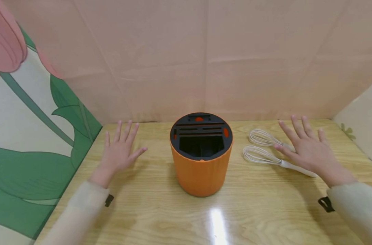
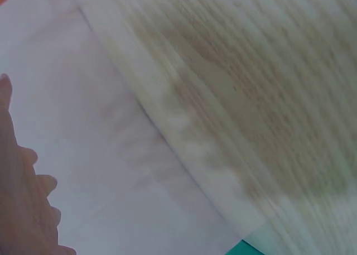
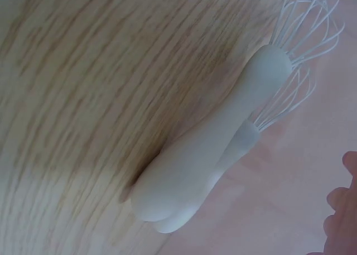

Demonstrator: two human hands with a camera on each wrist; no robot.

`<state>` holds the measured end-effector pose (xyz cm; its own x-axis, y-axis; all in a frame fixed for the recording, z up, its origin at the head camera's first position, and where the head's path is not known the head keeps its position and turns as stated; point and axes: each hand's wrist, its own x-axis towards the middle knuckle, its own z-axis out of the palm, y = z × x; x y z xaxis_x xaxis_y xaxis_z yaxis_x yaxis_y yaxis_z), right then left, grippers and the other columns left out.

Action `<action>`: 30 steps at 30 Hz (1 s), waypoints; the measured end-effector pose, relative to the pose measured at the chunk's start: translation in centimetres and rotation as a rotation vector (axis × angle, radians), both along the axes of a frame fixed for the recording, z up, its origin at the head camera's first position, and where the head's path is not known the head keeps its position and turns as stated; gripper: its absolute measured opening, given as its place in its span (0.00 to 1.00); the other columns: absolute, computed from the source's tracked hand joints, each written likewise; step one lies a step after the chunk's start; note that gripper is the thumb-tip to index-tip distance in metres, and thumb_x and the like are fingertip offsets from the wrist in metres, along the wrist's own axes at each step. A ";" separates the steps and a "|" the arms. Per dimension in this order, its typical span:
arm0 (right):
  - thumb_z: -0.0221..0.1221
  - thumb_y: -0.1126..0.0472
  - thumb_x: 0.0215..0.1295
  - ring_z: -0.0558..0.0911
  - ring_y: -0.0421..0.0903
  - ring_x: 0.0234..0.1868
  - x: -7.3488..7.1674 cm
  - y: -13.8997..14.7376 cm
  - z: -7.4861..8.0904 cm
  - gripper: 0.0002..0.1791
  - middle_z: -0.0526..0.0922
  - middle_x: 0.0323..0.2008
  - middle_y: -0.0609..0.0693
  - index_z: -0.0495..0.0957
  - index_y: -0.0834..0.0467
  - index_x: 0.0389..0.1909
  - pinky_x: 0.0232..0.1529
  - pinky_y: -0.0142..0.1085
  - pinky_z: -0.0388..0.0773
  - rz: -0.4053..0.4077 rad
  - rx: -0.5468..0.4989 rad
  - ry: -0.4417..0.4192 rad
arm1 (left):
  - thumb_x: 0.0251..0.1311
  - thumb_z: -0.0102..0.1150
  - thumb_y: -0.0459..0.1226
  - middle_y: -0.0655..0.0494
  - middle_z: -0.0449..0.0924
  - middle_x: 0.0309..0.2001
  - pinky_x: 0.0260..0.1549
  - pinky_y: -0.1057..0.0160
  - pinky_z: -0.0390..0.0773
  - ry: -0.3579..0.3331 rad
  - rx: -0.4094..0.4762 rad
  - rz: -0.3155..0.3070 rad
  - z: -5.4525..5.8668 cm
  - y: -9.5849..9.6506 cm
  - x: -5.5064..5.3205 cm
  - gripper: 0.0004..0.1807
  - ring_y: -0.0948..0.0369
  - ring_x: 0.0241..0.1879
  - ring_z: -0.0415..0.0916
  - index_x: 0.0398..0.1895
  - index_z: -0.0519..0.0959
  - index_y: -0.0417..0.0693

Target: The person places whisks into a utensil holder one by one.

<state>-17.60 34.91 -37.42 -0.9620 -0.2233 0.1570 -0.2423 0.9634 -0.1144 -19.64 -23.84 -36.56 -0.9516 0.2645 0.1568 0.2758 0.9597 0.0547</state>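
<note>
In the head view an orange cylindrical utensil holder (image 1: 201, 177) stands upright mid-table, topped by a black slotted insert (image 1: 175, 145) with one large opening at its front. Two white whisks lie to its right: the nearer whisk (image 1: 296, 167) and the farther whisk (image 1: 262, 136). Fingers spread, my right hand (image 1: 314, 153) hovers above their handles and holds nothing; it covers part of the farther handle. To the holder's left, my left hand (image 1: 118, 153) is also spread over the table with nothing in it. The right wrist view shows the nearer whisk handle (image 3: 189, 143) large.
The wood-grain table (image 1: 143, 211) meets a pink backdrop (image 1: 161, 68) behind. A floral panel (image 1: 29, 170) borders the left side, and a pale panel (image 1: 363, 126) the right. Dark straps show at both sleeve cuffs.
</note>
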 end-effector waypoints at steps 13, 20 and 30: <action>0.48 0.35 0.72 0.18 0.49 0.77 -0.3 -0.3 -0.6 0.47 0.20 0.78 0.47 0.31 0.41 0.80 0.67 0.73 0.19 0.016 -0.014 -0.050 | 0.66 0.42 0.68 0.54 0.30 0.81 0.68 0.23 0.33 0.002 -0.021 -0.030 1.1 -0.8 0.5 0.50 0.48 0.80 0.20 0.81 0.35 0.61; 0.49 0.36 0.72 0.18 0.47 0.77 0.2 -0.1 -0.3 0.47 0.20 0.78 0.45 0.31 0.41 0.80 0.68 0.73 0.21 0.020 -0.017 -0.046 | 0.65 0.44 0.68 0.59 0.29 0.81 0.71 0.27 0.34 0.031 -0.021 -0.092 2.6 -0.5 1.2 0.51 0.53 0.80 0.18 0.81 0.36 0.59; 0.52 0.41 0.72 0.24 0.51 0.79 1.2 0.5 -0.2 0.46 0.27 0.80 0.48 0.36 0.44 0.81 0.70 0.70 0.20 0.074 -0.027 -0.019 | 0.62 0.49 0.68 0.65 0.29 0.81 0.73 0.31 0.37 0.039 0.004 -0.221 5.7 1.5 2.2 0.53 0.58 0.79 0.17 0.80 0.33 0.66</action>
<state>-16.45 35.37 -37.65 -0.9461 -0.2894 0.1457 -0.3098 0.9396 -0.1455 -17.46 -22.30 -30.88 -0.8638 0.4652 0.1933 0.4812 0.8755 0.0433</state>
